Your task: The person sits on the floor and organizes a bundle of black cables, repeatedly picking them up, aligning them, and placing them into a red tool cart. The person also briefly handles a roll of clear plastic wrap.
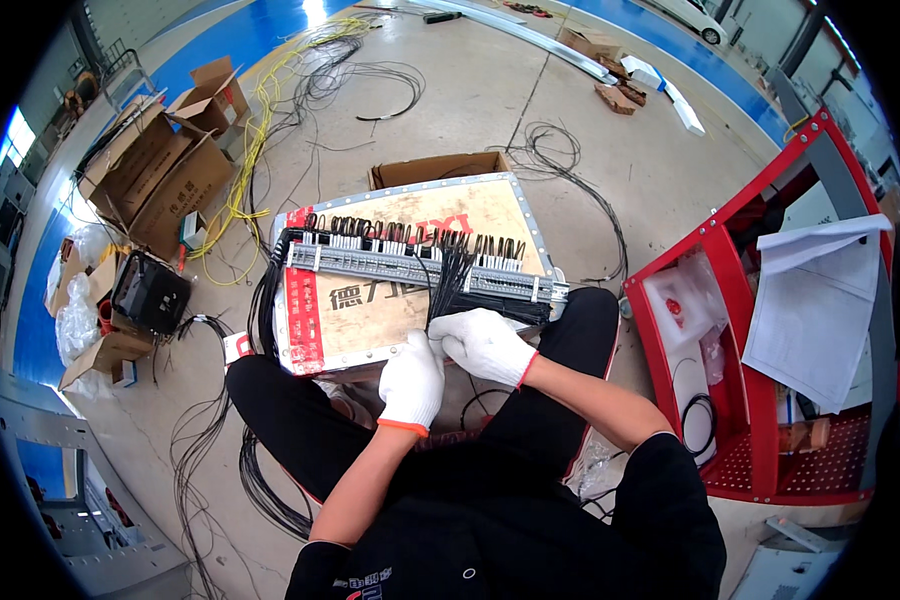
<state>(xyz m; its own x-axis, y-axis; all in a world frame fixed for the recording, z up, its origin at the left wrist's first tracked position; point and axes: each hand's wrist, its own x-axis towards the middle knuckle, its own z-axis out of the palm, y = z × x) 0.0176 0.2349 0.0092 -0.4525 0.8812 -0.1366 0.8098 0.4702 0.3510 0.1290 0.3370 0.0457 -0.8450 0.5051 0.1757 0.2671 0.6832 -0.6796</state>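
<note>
Both my hands wear white knit gloves and meet at the near edge of a wooden case. My left hand [412, 385] is closed, thumb up, its fingertips against the right hand; what it pinches is hidden. My right hand [485, 345] is closed at the lower end of a bundle of black wires [452, 275]. That bundle comes down from a long grey terminal strip [400, 266] lying across the case [370, 335]. Looped black wires with white sleeves [355, 232] line the strip's far side. More black cable [263, 300] hangs off the case's left end.
An open cardboard box [435, 170] stands behind the case. To the right is a red metal frame [760, 440] with paper sheets [820, 310] on it. Cardboard boxes [155, 180], a black case [150, 290] and yellow cable [260, 130] lie left. Loose black cables [205, 440] cross the floor.
</note>
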